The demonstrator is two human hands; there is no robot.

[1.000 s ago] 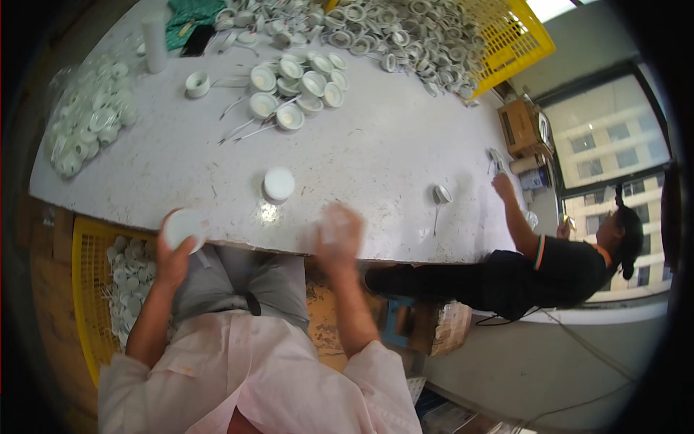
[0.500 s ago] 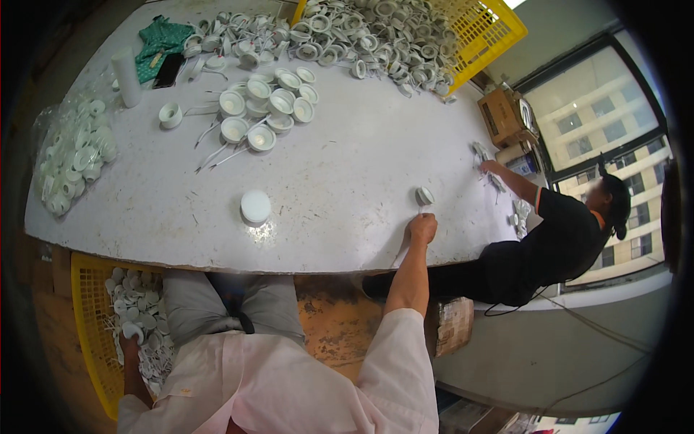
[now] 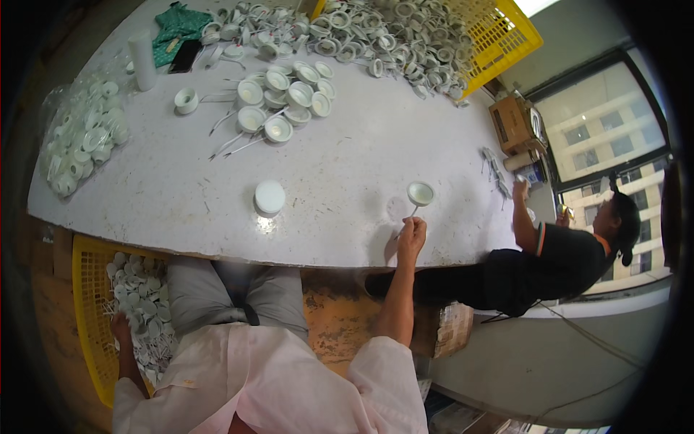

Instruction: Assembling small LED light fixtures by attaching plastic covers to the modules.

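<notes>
My right hand is closed on the wire lead of a white downlight, holding it above the table's near right part with its round face showing. Down at the left, my left hand is at the yellow basket, beside a heap of small white round parts; its fingers are too small and dark to make out. A white round piece lies alone on the table between my hands. Farther back, several white downlights sit grouped, their leads pointing left. A white ring-shaped part stands beside them.
A tipped yellow crate spills grey-white fittings at the back. On the left are a bag of white parts, a white roll, a phone and green cloth. A co-worker sits at right near a cardboard box.
My right hand has moved slightly left, and the downlight's face has turned into view. The white disc at my left hand no longer shows there. The co-worker's arm has drawn back.
</notes>
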